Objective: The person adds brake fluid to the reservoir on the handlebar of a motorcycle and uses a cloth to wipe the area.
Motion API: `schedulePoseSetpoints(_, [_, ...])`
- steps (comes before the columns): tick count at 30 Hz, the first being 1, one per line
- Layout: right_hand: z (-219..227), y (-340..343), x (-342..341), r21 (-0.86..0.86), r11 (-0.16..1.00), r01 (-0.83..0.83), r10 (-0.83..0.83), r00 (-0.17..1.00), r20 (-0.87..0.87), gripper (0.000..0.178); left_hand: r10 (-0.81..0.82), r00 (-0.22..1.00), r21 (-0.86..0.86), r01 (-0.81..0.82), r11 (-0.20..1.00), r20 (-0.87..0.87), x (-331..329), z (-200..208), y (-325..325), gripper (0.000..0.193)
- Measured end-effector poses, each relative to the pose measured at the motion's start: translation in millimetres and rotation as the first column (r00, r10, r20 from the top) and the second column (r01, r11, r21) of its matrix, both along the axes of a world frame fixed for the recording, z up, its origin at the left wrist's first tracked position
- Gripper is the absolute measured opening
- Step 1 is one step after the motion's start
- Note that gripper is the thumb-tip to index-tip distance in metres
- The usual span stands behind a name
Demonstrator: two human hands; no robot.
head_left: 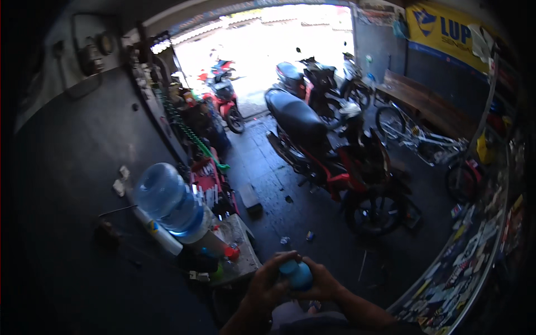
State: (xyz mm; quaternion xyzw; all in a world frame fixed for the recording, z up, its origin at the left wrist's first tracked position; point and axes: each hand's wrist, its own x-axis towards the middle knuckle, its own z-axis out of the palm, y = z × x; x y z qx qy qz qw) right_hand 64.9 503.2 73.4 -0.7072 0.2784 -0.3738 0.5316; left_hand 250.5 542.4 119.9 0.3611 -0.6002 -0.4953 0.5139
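Head view: a dim workshop with its wide front open to bright daylight.
Left hand point(268, 283): fingers curled round the left side of a blue container point(300, 276).
Right hand point(324, 281): wrapped round the right side of it, so both hands are together, clamped on the container.
Blue container: held up in front of the body, just off the near right corner of the bench point(243, 226); its exact kind is unclear.
Bench top: a red item point(231, 253) toward the right edge, a green one point(216, 272) at the near edge.
Water jug point(167, 195): large, clear blue, along the bench's left edge.
Floor point(279, 215): a red and black motorbike point(304, 125) stands beyond the bench's far right corner.
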Motion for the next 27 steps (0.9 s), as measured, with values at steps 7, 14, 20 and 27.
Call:
schedulePoseSetpoints(7, [-19,-122,-18,-0.149,0.937,0.316,-0.334,0.936,-0.112,0.080,0.075,0.971,-0.243,-0.018,0.970,0.226,-14,-7,-174,0.043])
schedulePoseSetpoints(14, [-25,-231,-52,-0.215,0.676,0.705,-0.718,0.696,0.025,0.088,-0.061,0.964,0.005,0.064,0.998,-0.260,-34,-34,-352,0.045])
schedulePoseSetpoints(20, [-12,-288,-111,-0.255,0.450,0.856,-0.882,0.471,0.022,0.090,-0.137,0.950,0.131,0.180,0.975,-0.281,-78,-46,-448,0.048])
schedulePoseSetpoints(27, [-11,-359,-213,-0.274,0.407,0.871,-0.913,0.385,-0.132,0.088,-0.104,0.951,0.241,0.178,0.954,-0.290,-126,-67,-520,0.048])
